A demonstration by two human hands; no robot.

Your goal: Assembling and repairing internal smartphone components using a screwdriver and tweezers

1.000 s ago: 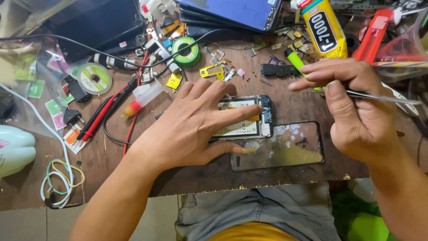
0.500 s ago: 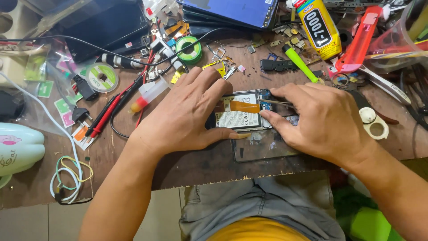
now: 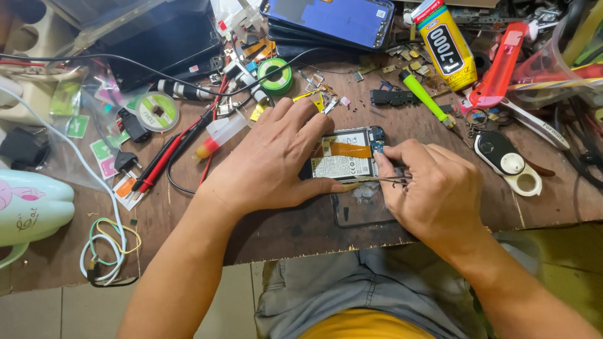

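Two bare hands are working over an opened smartphone lying back-up on the wooden workbench, with its battery and orange flex strip exposed. The left hand is lying flat and spread on the phone's left half, fingers extended and thumb pressed along the lower edge, pinning it down rather than gripping it. The right hand is closed in a pinch around thin metal tweezers, whose tips are reaching leftward under the phone's lower edge, just beyond the left thumb tip. A detached dark screen panel is lying directly below the phone, partly beneath the right hand.

To do this well, the pinning hand should probably be keeping steady, even pressure so the body is not sliding, while the tweezers are staying shallow and level, away from the battery and the flex strip, since a slip there could puncture or tear. A green-handled screwdriver and a yellow glue tube are lying beyond the right hand; a green solder-wick spool is sitting beyond the left.
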